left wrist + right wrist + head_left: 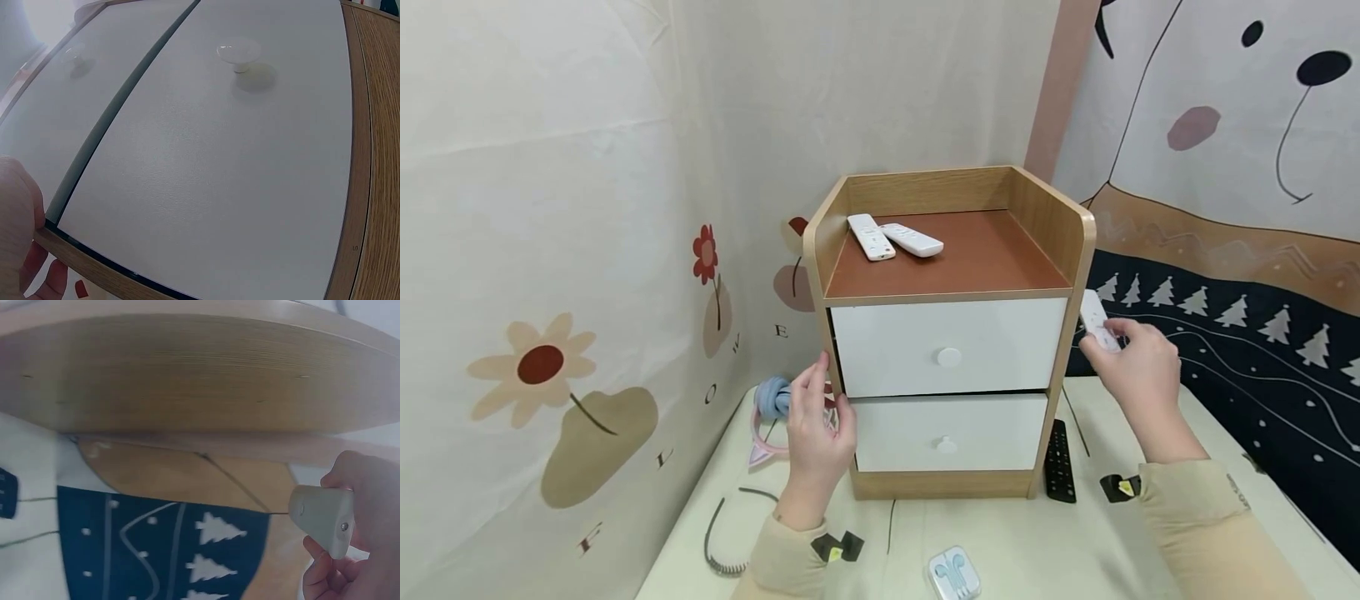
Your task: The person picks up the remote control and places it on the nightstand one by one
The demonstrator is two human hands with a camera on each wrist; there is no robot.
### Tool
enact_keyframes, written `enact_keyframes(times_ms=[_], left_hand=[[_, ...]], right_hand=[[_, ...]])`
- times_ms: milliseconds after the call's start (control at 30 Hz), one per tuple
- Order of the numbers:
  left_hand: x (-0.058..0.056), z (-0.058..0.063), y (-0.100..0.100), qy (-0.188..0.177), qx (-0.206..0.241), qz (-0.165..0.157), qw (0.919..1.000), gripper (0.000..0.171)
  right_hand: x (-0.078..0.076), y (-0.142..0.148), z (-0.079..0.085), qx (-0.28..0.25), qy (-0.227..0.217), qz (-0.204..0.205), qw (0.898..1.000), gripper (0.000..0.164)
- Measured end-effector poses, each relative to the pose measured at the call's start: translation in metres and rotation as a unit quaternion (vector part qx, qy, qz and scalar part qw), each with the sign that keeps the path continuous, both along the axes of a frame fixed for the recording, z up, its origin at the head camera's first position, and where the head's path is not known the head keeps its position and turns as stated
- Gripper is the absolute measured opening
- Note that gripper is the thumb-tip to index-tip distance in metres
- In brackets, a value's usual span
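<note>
Counts one held white remote [1094, 312], two loose white remotes [871, 237], one black remote [1060, 467], and one wooden cabinet [943, 485] with two drawers, an upper drawer [880, 350] and a lower drawer [887, 435], each with one round knob [949, 357].

Grips the held white remote in the right hand [1138, 362], pinched near one end between thumb and fingers, with the far end sticking out past the fingertips. Holds it just beyond the cabinet's right wall [1051, 215], apart from the wood in the right wrist view. Holds the cabinet's left front edge with the left hand [820, 432], thumb at the front, fingers on the outer side.

On the cabinet's top, near its left wall, the two loose white remotes, too close together to tell whether touching. In the way between these and the right hand, the raised right wall. Low at the cabinet's right, the black remote, flat on the table [1015, 550]. In front of the cabinet, one set of earphones [953, 573] in a clear case. Left of the cabinet, one pink headband [760, 450] and one blue bundle [771, 400], partly behind the left hand; nearer than these, a dark coiled cord [726, 569]. Right of the cabinet, a cloth [1225, 275] with white trees.
</note>
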State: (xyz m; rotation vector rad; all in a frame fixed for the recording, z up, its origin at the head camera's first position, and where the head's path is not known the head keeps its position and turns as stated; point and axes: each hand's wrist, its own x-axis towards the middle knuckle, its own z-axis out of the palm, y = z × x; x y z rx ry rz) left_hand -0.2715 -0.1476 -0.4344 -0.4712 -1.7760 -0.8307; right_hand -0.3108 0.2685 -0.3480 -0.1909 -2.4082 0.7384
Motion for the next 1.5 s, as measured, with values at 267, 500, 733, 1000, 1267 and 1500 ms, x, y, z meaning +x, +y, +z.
enact_keyframes(times_ms=[267,500,733,1000,1267,1500], left_hand=[[0.001,0.004,0.001,-0.002,0.003,0.0,1.0,0.07],[0.001,0.0,-0.001,0.001,0.001,0.004,1.0,0.073],[0.003,0.002,-0.001,-0.011,0.0,0.007,0.9999,0.071],[0.003,-0.003,0.002,-0.006,0.006,0.006,0.9999,0.074],[0.003,-0.002,0.0,0.005,0.001,0.009,0.9999,0.074],[0.005,0.003,0.0,-0.006,-0.006,0.016,0.9998,0.071]], right_hand=[[0.002,-0.003,0.05,0.016,0.045,0.009,0.999,0.057],[0.007,-0.006,0.081,0.032,0.07,0.014,0.997,0.058],[0.013,-0.007,0.109,0.019,0.099,0.016,0.995,0.059],[0.019,-0.009,0.147,0.028,0.112,0.006,0.993,0.063],[0.03,-0.018,0.168,-0.011,0.132,0.007,0.991,0.061],[0.038,-0.036,0.172,-0.02,0.179,0.016,0.984,0.056]])
